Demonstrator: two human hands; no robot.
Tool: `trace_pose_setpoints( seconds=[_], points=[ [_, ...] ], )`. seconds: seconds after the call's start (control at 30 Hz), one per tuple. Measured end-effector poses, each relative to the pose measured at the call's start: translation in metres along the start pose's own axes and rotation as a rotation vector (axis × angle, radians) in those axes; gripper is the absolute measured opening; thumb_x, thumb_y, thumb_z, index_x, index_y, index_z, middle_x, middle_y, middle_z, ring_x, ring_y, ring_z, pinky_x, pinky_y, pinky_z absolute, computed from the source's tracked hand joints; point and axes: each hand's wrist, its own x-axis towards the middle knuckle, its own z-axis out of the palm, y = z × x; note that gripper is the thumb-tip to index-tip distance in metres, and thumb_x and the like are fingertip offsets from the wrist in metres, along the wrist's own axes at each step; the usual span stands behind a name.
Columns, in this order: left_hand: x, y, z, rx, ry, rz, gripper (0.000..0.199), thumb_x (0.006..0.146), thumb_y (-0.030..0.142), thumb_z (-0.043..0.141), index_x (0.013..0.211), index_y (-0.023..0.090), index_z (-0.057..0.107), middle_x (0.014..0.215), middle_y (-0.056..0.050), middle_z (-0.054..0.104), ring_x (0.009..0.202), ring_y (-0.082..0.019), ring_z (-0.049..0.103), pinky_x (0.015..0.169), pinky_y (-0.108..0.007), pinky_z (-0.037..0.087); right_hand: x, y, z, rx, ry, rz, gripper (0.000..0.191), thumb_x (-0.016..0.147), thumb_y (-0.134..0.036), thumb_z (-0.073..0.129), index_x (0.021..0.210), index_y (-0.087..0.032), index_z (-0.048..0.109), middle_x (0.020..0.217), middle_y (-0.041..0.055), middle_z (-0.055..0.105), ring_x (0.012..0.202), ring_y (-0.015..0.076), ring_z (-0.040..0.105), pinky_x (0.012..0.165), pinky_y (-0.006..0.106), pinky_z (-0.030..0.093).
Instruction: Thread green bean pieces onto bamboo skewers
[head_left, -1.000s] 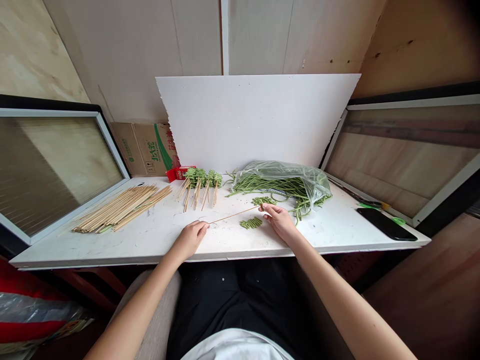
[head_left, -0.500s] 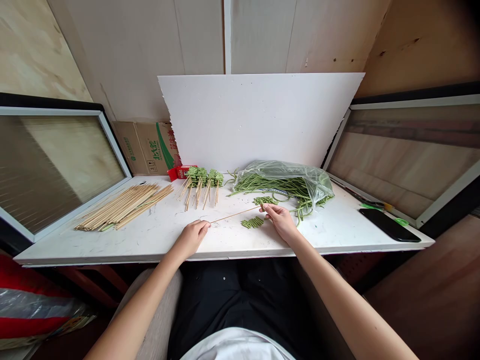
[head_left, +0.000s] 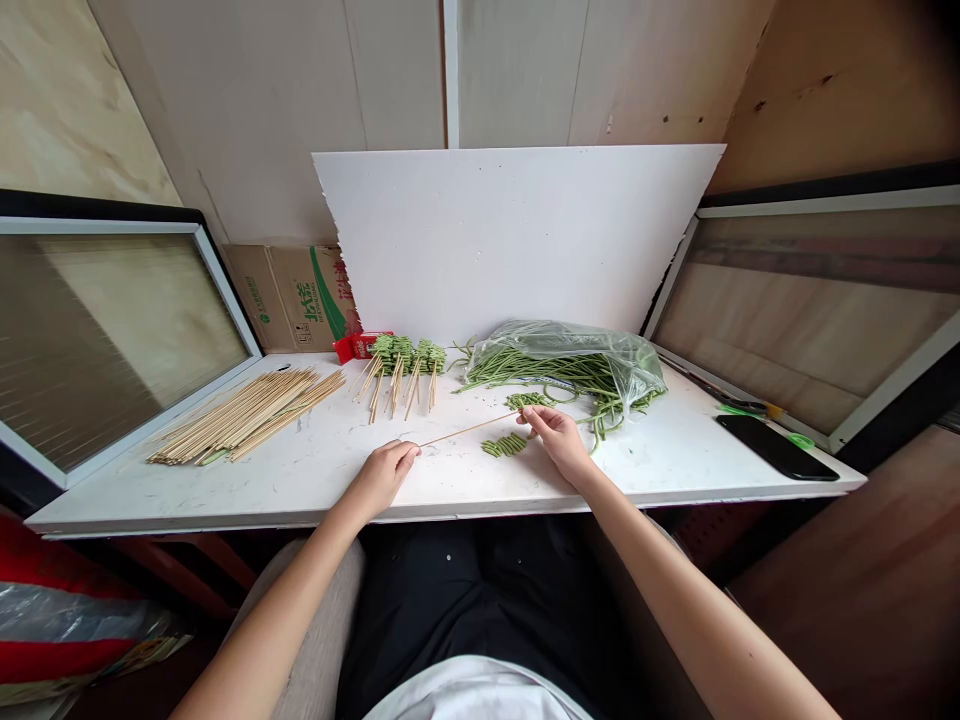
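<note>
My left hand (head_left: 388, 474) is closed round one end of a thin bamboo skewer (head_left: 469, 429), which slants up to the right above the table. At its other end my right hand (head_left: 556, 436) pinches a short piece of green bean (head_left: 523, 416) at the skewer's tip, mostly hidden by the fingers. Just below the skewer lies a small row of cut bean pieces (head_left: 504, 444). Beyond the right hand is another pile of cut pieces (head_left: 529, 399). Long green beans (head_left: 555, 372) spill from a clear plastic bag (head_left: 637, 362) behind it.
Loose bamboo skewers (head_left: 244, 412) lie in a heap at the left. Several filled bean skewers (head_left: 409, 358) rest at the back beside a red packet (head_left: 352, 346) and a cardboard box (head_left: 294, 300). A black phone (head_left: 776, 448) and scissors (head_left: 739, 398) lie at the right.
Both hands keep nearly the same position on the skewer and the bean piece. The whole view has shifted very slightly.
</note>
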Motion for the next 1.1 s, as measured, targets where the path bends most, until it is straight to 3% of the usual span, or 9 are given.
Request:
trace_pose_setpoints(
  seconds=[0.2,0.4,0.57,0.73,1.1],
  points=[
    [0.002,-0.006,0.002,-0.022,0.108,-0.003,0.025,0.104,0.038,0.049,0.107,0.019,0.066,0.102,-0.008,0.071,0.091,-0.021,0.067,0.083,-0.031,0.05,0.006,0.004,-0.005,0.06,0.055,-0.001,0.042,0.084,-0.06,0.075,0.094,-0.02,0.078,0.095,0.0089,0.076,0.088,0.0219,0.065,0.073,0.032,0.045],
    [0.001,-0.008,0.001,0.045,0.216,0.026,0.022,0.101,0.034,0.057,0.085,0.02,0.063,0.084,-0.003,0.068,0.077,-0.018,0.063,0.074,-0.028,0.046,0.009,0.005,-0.011,0.055,0.078,-0.004,0.04,0.083,-0.058,0.076,0.093,-0.02,0.078,0.095,0.0095,0.077,0.089,0.023,0.066,0.074,0.033,0.045],
    [-0.002,-0.008,0.002,0.051,0.163,0.028,0.02,0.1,0.02,0.049,0.089,0.02,0.065,0.081,-0.003,0.069,0.074,-0.016,0.063,0.071,-0.026,0.046,0.007,0.002,-0.008,0.036,0.084,-0.008,0.04,0.085,-0.059,0.075,0.094,-0.02,0.078,0.092,0.009,0.077,0.09,0.0231,0.067,0.075,0.033,0.046],
    [-0.004,-0.012,0.002,0.065,0.097,-0.017,0.029,0.086,0.002,0.043,0.09,0.02,0.064,0.088,-0.003,0.071,0.076,-0.016,0.065,0.072,-0.025,0.047,0.004,-0.005,-0.002,-0.005,0.078,-0.03,0.041,0.085,-0.06,0.074,0.093,-0.021,0.078,0.093,0.0092,0.077,0.089,0.0241,0.066,0.077,0.035,0.047],
    [-0.004,-0.011,0.0,0.113,0.038,-0.059,0.03,0.079,0.001,0.038,0.084,0.021,0.06,0.081,-0.002,0.066,0.077,-0.018,0.062,0.071,-0.027,0.046,-0.002,-0.006,0.004,-0.053,0.013,-0.06,0.043,0.089,-0.063,0.067,0.089,-0.021,0.076,0.092,0.008,0.074,0.085,0.0224,0.062,0.075,0.033,0.046]
  ],
)
